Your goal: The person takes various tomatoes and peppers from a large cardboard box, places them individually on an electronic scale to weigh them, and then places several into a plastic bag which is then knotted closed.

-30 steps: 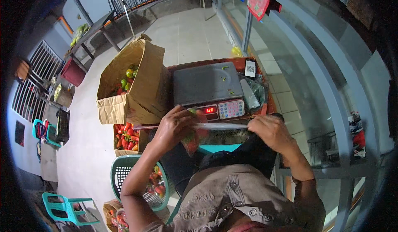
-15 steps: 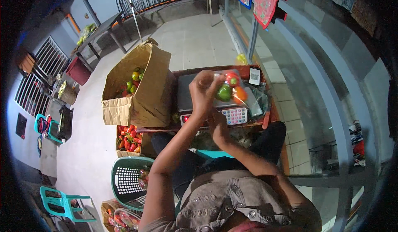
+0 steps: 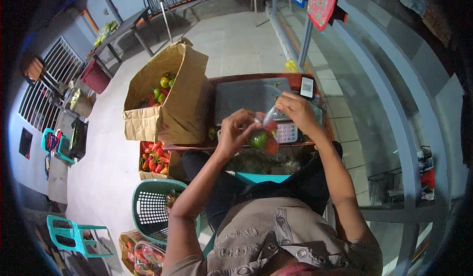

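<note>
Between my hands hangs a clear plastic bag with a green pepper and red and orange ones inside. My left hand is closed around one side of the bag's gathered neck. With pinched fingers, my right hand grips the bag's upper end, pulling it up and to the right. Beneath the hands is a digital scale with a grey flat platform and a keypad, partly covered by the bag. Small green bits lie on the platform.
A large cardboard box of peppers stands left of the scale. Below it are a box of red peppers and a green basket. A card with a square code stands on the table's right. A teal chair is at lower left.
The bag of peppers has come down and closer to me. My right hand has moved up and right, from beneath my left wrist to the bag's upper end.
</note>
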The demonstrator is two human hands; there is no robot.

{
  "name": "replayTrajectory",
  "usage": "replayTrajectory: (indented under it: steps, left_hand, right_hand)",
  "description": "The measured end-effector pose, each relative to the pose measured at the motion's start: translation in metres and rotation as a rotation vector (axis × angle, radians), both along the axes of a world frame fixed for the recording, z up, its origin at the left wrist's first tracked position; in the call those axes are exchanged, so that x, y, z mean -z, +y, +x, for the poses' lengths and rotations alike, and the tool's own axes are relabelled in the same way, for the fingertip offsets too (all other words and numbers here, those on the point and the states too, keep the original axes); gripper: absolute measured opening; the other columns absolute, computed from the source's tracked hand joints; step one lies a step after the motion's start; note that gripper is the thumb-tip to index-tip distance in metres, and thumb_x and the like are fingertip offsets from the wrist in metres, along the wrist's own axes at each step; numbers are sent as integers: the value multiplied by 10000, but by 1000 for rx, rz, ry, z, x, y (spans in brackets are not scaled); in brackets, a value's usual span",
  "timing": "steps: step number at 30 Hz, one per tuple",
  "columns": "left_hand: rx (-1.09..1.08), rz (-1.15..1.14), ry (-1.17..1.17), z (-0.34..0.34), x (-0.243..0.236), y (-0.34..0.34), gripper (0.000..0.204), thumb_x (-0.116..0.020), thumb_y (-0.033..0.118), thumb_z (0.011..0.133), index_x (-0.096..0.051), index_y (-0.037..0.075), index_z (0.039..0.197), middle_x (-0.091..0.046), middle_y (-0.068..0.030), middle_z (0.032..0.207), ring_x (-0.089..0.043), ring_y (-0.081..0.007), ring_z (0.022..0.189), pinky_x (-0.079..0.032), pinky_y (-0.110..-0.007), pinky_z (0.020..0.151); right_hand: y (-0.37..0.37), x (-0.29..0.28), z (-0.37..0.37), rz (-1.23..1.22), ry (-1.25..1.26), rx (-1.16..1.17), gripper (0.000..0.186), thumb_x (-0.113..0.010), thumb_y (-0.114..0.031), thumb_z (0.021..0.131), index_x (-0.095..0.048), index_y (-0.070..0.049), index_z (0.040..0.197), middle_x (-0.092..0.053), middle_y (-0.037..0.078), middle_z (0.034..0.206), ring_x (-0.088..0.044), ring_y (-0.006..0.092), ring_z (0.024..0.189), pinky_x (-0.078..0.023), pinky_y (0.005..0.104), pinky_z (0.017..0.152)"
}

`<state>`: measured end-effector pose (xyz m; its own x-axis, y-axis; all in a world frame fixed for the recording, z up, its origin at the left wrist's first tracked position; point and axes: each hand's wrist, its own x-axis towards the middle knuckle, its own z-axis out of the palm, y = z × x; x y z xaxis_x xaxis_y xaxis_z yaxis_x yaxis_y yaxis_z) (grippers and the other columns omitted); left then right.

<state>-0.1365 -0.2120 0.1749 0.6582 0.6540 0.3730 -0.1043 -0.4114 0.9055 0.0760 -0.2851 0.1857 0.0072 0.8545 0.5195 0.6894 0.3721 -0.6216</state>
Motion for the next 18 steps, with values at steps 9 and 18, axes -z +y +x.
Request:
replayTrajectory:
  steps: [9, 18]
  left_hand:
    - [177, 170, -189, 24, -61, -26, 138, -716, 100, 768, -651, -10, 820, -633, -79, 880, -585, -143, 803, -452, -256, 714]
    - [-456, 517, -72, 56, 3, 22, 111, -684, 86, 725, -592, 25, 737, -575, -136, 740, -561, -352, 680, -463, -370, 597]
  right_hand:
    - [-6, 6, -31, -162, 1007, -510, 293, -549, -340, 920, -589, -50, 940, -560, 20, 775, -523, 113, 664, -430, 257, 578]
    - [-26, 51, -67, -324, 1158, -112, 290, -476, -359, 959, -519, -75, 920, -491, -1, 671, -441, 93, 444, -375, 252, 360]
